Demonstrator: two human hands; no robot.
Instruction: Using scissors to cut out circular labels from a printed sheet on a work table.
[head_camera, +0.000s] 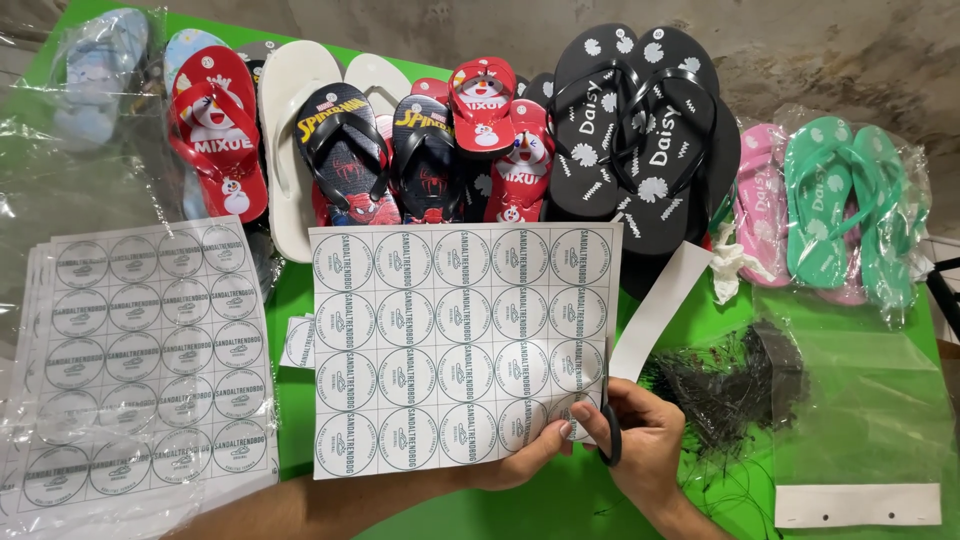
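Observation:
A white sheet of round printed labels (460, 340) is held up over the green table (295, 420). My left hand (525, 462) pinches the sheet's lower right corner, thumb on top. Just to its right, my right hand (655, 445) grips black scissors (611, 447); only a handle loop shows, and the blades are hidden at the sheet's right edge. A narrow white paper strip (662, 305) curls away from that edge towards the upper right.
A stack of label sheets in clear plastic (150, 350) lies at the left. Flip-flops line the back: red (215, 130), black flowered (640, 120), pink (762, 200) and green (835, 200). At the right lie black tag fasteners (740, 380) and a clear bag (860, 430).

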